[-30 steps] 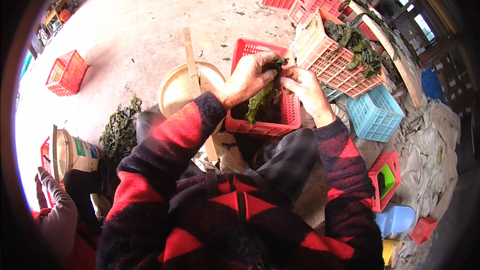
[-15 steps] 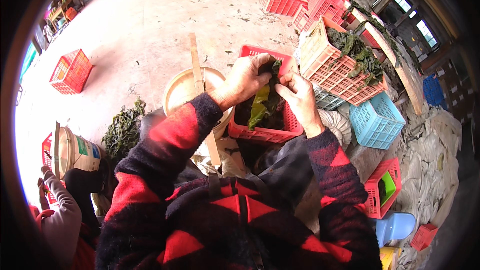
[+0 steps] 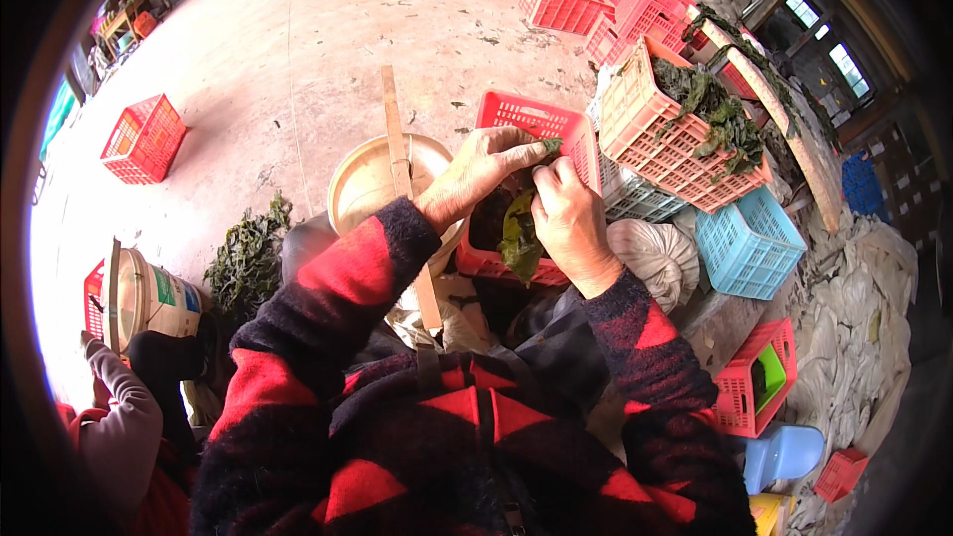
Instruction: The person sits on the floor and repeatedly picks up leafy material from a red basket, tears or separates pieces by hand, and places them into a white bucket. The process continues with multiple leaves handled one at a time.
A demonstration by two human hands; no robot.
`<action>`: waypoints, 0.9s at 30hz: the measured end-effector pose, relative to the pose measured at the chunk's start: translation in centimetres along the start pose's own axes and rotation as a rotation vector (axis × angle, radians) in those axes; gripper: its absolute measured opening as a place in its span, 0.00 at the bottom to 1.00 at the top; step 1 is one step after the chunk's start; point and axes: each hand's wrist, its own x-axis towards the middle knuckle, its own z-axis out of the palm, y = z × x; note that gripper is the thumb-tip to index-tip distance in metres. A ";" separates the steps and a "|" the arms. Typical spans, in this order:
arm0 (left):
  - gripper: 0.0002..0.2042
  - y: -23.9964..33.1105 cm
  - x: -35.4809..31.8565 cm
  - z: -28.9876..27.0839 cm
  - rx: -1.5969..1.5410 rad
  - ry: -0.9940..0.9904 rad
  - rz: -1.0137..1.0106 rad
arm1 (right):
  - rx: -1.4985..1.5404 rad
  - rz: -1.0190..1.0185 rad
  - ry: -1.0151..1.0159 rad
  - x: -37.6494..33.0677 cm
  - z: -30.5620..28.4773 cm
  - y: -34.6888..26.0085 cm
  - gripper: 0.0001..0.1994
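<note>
A bare concrete floor (image 3: 298, 50) carries everything. On it stand a red crate (image 3: 144, 139) near the left edge, more red crates (image 3: 561, 0) toward the far edge, a cream bucket (image 3: 372, 184) with a wooden slat (image 3: 397, 149) across it, and a blue crate (image 3: 749, 243) to the right. A heap of dark green leaves (image 3: 248, 263) lies loose near the bucket.

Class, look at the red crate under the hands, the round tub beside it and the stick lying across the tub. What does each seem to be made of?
Red crate: likely moulded plastic, with a regular lattice wall and even colour. Round tub: probably plastic, smooth and cream with a thin rim, though the look leaves it open. Stick: apparently bare wood, pale, flat and matt.
</note>
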 end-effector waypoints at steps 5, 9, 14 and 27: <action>0.09 -0.3 -0.1 0.1 -0.020 0.036 0.001 | 0.097 -0.121 0.082 -0.3 0.1 -0.1 0.08; 0.08 -0.7 0.2 -0.7 0.043 -0.003 0.167 | 0.587 0.258 0.139 -0.4 0.7 1.2 0.06; 0.12 -0.3 0.9 -1.5 0.067 -0.196 0.194 | 0.956 0.487 -0.077 -0.3 1.5 2.8 0.06; 0.15 1.6 0.6 -0.8 0.300 -0.263 0.338 | 1.075 0.395 -0.179 0.1 0.8 3.5 0.13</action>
